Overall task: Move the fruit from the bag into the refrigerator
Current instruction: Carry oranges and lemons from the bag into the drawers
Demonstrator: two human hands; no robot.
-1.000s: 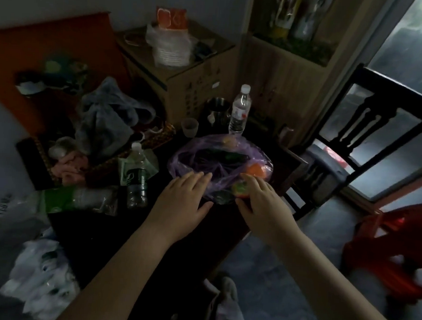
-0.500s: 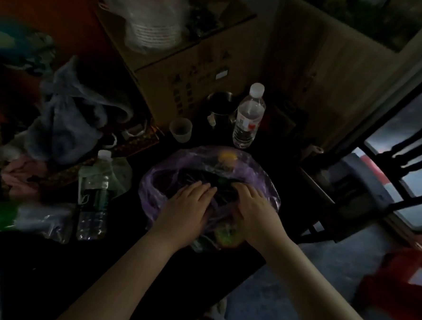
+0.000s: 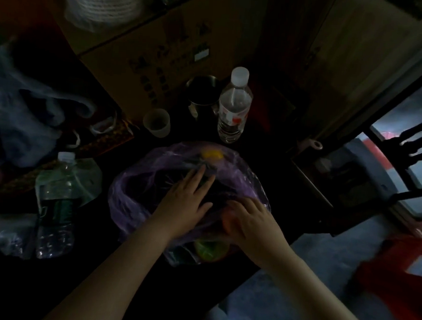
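Observation:
A thin purple plastic bag (image 3: 134, 192) lies on the dark table (image 3: 12, 283) in front of me. Through the plastic I see a yellow fruit (image 3: 212, 155) at the far side and a green fruit (image 3: 208, 251) at the near edge. My left hand (image 3: 185, 202) rests flat on top of the bag, fingers spread and pointing away. My right hand (image 3: 250, 221) is curled over an orange fruit (image 3: 226, 222) at the bag's right side, fingers bent around it through or inside the plastic. The bag's dark contents in the middle are unclear. No refrigerator is in view.
A clear water bottle (image 3: 234, 107), a metal mug (image 3: 203, 92) and a small cup (image 3: 157, 122) stand behind the bag. Another bottle (image 3: 56, 200) stands at the left. A cardboard box (image 3: 162, 45) is behind, a black chair (image 3: 402, 159) and red stool (image 3: 401, 270) at right.
My view has dropped and closed in on the bag. My left hand has slid farther onto the bag's top; my right hand has moved rightwards and curled over the orange fruit.

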